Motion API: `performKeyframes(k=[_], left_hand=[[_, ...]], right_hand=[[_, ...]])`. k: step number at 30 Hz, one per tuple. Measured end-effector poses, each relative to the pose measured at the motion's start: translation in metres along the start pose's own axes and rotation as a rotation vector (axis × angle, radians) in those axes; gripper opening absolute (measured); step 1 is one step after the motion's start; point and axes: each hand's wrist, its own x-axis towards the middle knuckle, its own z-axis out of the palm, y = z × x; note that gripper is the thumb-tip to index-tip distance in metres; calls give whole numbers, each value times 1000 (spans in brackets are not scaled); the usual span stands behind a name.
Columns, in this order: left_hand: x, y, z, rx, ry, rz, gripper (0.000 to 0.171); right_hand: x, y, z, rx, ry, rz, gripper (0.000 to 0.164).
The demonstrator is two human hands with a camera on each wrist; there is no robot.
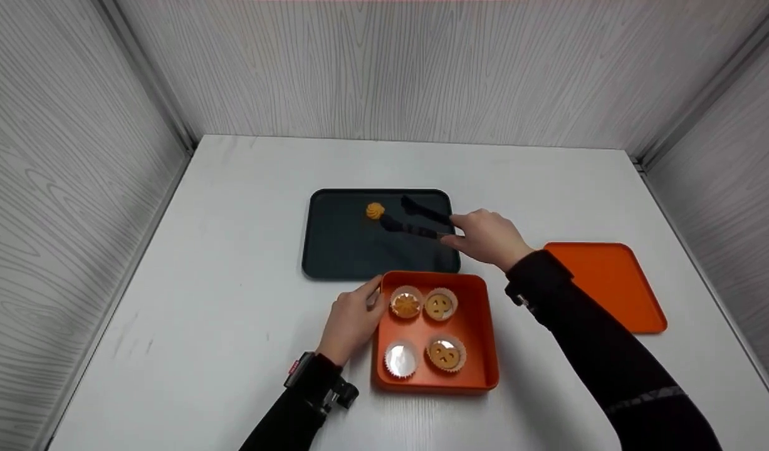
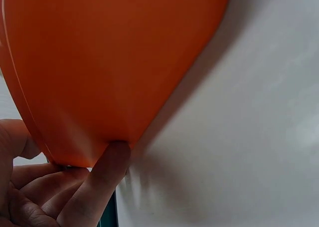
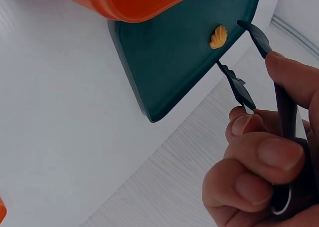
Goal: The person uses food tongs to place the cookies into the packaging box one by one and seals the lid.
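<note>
My left hand (image 1: 353, 322) grips the upper left corner of a square orange box (image 1: 475, 300); in the left wrist view, fingers press against its outer wall (image 2: 109, 62). My right hand (image 1: 491, 238) holds black tongs (image 1: 422, 232), their tips spread apart. Just left of the tips, a swirled golden cookie (image 1: 375, 211) lies on the dark green tray (image 1: 340, 244). The right wrist view shows the tongs apart from the cookie (image 3: 218, 37). Inside the box, a round cookie (image 1: 406, 305) and two pretzel-shaped cookies (image 1: 439, 307) sit in paper cups; the lower left cup (image 1: 401, 359) is empty.
A flat orange tray (image 1: 610, 282) lies at the right, partly behind my right sleeve. Everything stands on a white table (image 1: 234, 282), with grey wood-grain panels (image 1: 359, 75) at the back and both sides. The box is in front of the green tray.
</note>
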Motion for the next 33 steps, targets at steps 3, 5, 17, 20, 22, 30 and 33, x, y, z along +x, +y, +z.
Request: performKeyframes(k=[3, 5, 17, 20, 22, 30, 33], left_hand=[[0, -1, 0, 3, 3, 19, 46], [0, -1, 0, 10, 8, 31, 46], [-1, -2, 0, 13, 23, 45, 45], [-1, -3, 0, 16, 37, 71, 44], [-2, -3, 0, 17, 43, 80, 44], [-2, -2, -1, 19, 24, 62, 45], [-3, -2, -1, 20, 21, 59, 45]], right_hand=[[8, -6, 0, -41, -11, 15, 40], [13, -10, 1, -72, -14, 20, 36], [40, -36, 3, -210, -33, 29, 39], [44, -42, 1, -248, -23, 15, 49], [46, -45, 0, -268, -20, 8, 53], [59, -53, -5, -428, -55, -10, 55], [63, -60, -8, -511, -71, -31, 56]])
